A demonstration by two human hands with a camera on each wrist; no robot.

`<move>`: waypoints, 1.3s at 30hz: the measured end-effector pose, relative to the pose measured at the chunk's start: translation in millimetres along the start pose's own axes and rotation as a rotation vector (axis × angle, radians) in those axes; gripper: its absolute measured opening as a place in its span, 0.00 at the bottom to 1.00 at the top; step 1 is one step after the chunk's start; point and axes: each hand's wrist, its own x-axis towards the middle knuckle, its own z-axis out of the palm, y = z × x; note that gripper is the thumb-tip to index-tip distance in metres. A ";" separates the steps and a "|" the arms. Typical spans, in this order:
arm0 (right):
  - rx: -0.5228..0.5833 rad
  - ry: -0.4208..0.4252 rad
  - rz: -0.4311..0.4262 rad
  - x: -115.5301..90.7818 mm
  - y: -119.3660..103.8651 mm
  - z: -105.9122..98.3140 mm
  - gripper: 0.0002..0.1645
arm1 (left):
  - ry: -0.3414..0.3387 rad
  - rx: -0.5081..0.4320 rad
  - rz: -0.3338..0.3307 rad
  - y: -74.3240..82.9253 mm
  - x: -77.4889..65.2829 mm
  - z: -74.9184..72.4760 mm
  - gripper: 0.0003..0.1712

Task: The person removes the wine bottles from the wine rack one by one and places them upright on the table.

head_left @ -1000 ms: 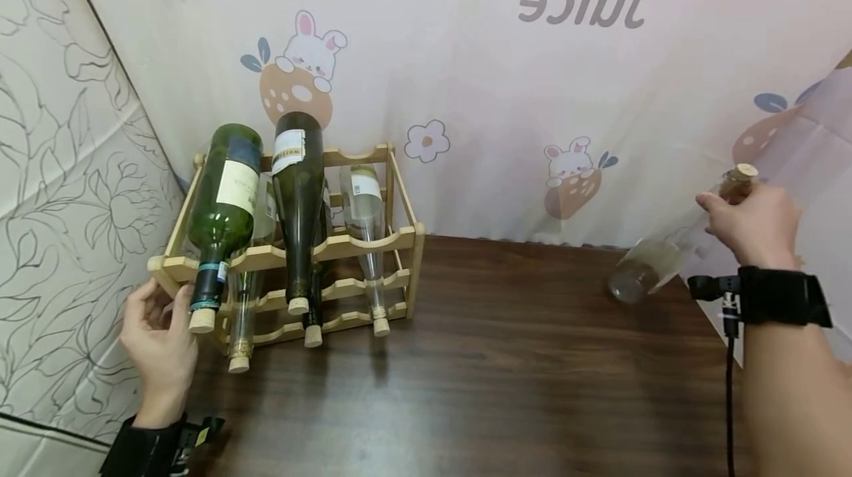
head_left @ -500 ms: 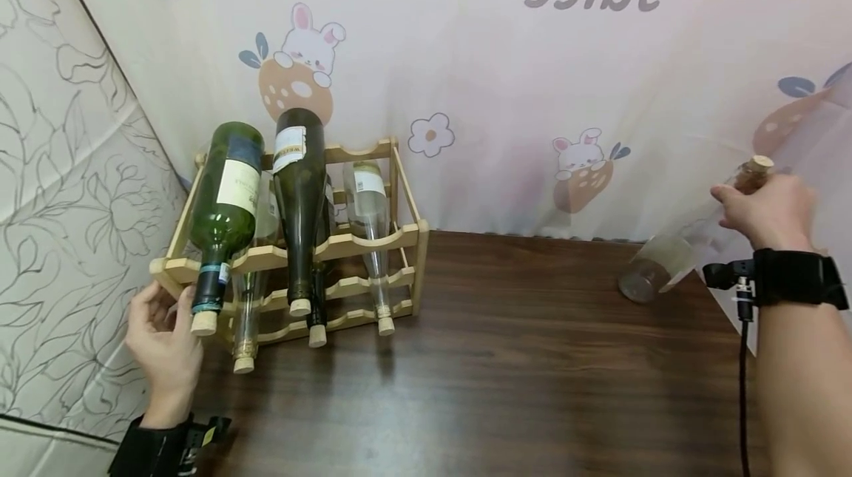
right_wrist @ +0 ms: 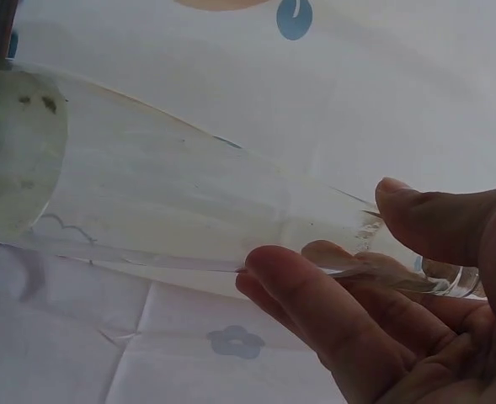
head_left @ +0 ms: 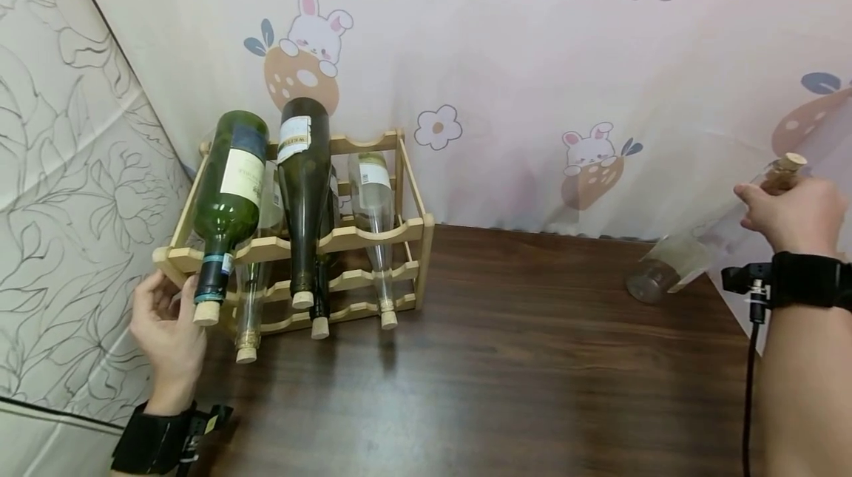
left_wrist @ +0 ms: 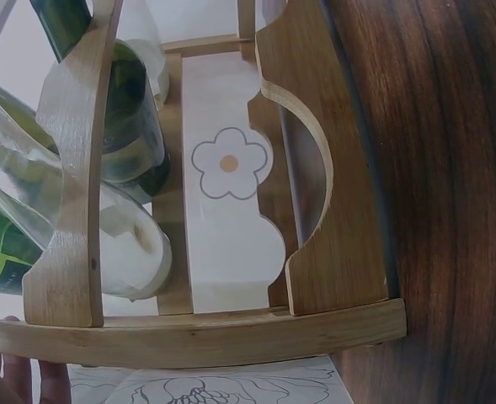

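A light wooden wine rack (head_left: 342, 242) stands at the left, with several corked bottles in it, necks toward me. My left hand (head_left: 169, 336) grips its front left upright; in the left wrist view fingers (left_wrist: 16, 379) curl behind the wooden bar. On the top tier lie a green bottle (head_left: 242, 174) and a dark bottle (head_left: 304, 188). A clear bottle (head_left: 381, 262) lies lower, near the right end. Far right, my right hand (head_left: 802, 214) holds another clear glass bottle (right_wrist: 163, 185) by its corked neck. Its base is near the table's back edge; contact with the table cannot be told.
A dark wood table (head_left: 519, 359) stretches between the rack and the right-hand bottle. Behind it hangs a pale printed curtain (head_left: 492, 55). A white flower-patterned sheet (head_left: 73, 188) rises at the left, close to the rack. A black cable (head_left: 750, 388) runs down from the right wrist.
The head view has shifted, so the scene slides a little right and up. Both holds stay the same, on the rack and on the clear bottle.
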 end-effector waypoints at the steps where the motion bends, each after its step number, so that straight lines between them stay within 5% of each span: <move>1: -0.004 0.006 0.000 0.4 -0.2 1.1 0.38 | -0.007 0.003 -0.001 0.3 -0.1 -0.4 0.21; 30: -0.020 0.115 0.082 -2.0 -3.5 15.5 0.42 | 0.002 -0.049 0.032 3.8 2.3 5.5 0.19; 36: 0.083 0.274 0.105 -22.9 -8.5 19.4 0.45 | -0.016 -0.054 0.030 7.5 0.6 3.2 0.19; 39: 0.161 0.441 -0.048 -45.0 -18.6 27.7 0.42 | -0.014 -0.057 0.031 8.3 0.4 1.2 0.20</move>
